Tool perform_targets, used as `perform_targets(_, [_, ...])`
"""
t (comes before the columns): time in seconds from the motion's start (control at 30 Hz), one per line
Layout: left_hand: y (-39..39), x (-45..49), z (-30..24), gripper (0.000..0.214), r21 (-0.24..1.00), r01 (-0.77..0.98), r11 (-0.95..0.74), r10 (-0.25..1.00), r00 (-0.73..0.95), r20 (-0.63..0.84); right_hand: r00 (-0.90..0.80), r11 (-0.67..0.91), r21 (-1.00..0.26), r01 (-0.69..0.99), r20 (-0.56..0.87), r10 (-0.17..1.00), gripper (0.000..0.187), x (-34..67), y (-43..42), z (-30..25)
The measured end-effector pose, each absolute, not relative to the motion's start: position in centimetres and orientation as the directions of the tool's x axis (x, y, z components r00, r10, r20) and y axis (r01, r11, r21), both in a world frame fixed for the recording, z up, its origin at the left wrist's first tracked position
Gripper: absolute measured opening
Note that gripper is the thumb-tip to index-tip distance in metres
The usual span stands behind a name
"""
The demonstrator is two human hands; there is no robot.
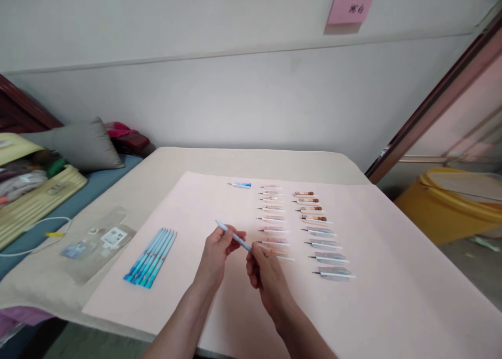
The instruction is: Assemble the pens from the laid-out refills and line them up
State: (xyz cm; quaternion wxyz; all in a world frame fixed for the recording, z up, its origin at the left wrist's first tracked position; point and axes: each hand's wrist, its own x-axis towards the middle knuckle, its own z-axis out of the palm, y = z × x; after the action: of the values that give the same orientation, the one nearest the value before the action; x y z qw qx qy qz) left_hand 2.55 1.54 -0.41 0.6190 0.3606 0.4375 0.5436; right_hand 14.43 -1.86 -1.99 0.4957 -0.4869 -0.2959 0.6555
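Note:
A light blue pen (pixel 240 241) is held between my two hands over the middle of the pink sheet. My left hand (pixel 219 244) pinches it near its pointed upper-left end. Around its lower-right end, the fingers of my right hand (pixel 265 267) are closed. Several blue pens (pixel 152 257) lie side by side to the left of my hands. At the far middle, a blue pen lies beside a thin refill (pixel 240 186). To the right, columns of pale pink-printed barrels (pixel 273 219), brown-capped barrels (pixel 311 209) and clear grey barrels (pixel 330 257) lie with thin refills alongside.
A clear plastic bag (pixel 100 244) with a white label lies on the cream table cover at left. Beyond it are a cream basket (pixel 47 197) and a grey cushion (pixel 80 142). A yellow bin (pixel 451 207) stands off the right side; a wall (pixel 251 102) rises behind.

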Motion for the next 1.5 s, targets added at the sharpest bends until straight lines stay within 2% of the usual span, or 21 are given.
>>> perform_targets(0.07, [1.5, 2.5, -0.4, 0.024, 0.924, -0.355, 0.143, 0.990, 0.039, -0.138, -0.019, -0.339, -0.869, -0.360, -0.357, 0.934, 0.037, 14.4, -1.8, -2.0])
perform_targets(0.2, [1.5, 2.5, -0.4, 0.023, 0.923, -0.355, 0.148, 0.989, 0.028, -0.148, 0.006, -0.274, -0.882, -0.383, -0.298, 0.954, 0.020, 14.3, -1.9, -2.3])
perform_targets(0.37, [1.6, 2.5, -0.4, 0.022, 0.923, -0.361, 0.131, 0.991, 0.028, -0.129, -0.059, -0.301, -0.886, -0.352, -0.300, 0.952, 0.025, 14.1, -2.2, -2.5])
perform_targets(0.5, [1.7, 2.4, -0.4, 0.022, 0.914, -0.377, 0.151, 0.988, 0.026, -0.152, 0.011, -0.251, -0.910, -0.330, -0.270, 0.963, 0.021, 14.2, -2.2, -2.1])
perform_targets(0.67, [1.6, 2.5, -0.1, 0.022, 0.905, -0.391, 0.166, 0.985, 0.024, -0.170, 0.022, -0.292, -0.919, -0.265, -0.308, 0.951, 0.030, 14.0, -1.9, -2.2])
perform_targets(0.93, [1.7, 2.2, -0.6, 0.020, 0.928, -0.346, 0.140, 0.964, -0.167, -0.208, 0.023, -0.313, -0.914, -0.260, -0.330, 0.944, 0.028, 13.5, -2.1, -2.6])
perform_targets(1.1, [1.7, 1.9, -0.4, 0.036, 0.881, -0.448, 0.154, 0.963, -0.130, -0.235, 0.044, -0.314, -0.917, -0.246, -0.334, 0.942, 0.030, 13.5, -2.1, -2.9])
perform_targets(1.23, [1.5, 2.0, -0.2, 0.028, 0.853, -0.491, 0.177, 0.964, -0.090, -0.251, 0.045, -0.330, -0.914, -0.237, -0.350, 0.936, 0.030, 13.5, -2.0, -2.9])
perform_targets(1.37, [1.5, 1.9, -0.5, 0.016, 0.887, -0.440, 0.137, 0.959, -0.165, -0.230, 0.039, -0.344, -0.911, -0.229, -0.361, 0.932, 0.030, 13.3, -2.1, -2.9])
perform_targets(1.5, [1.9, 1.4, -0.6, 0.023, 0.879, -0.455, 0.143, 0.947, -0.195, -0.255, 0.019, -0.366, -0.898, -0.243, -0.382, 0.924, 0.032, 13.2, -2.2, -3.0])
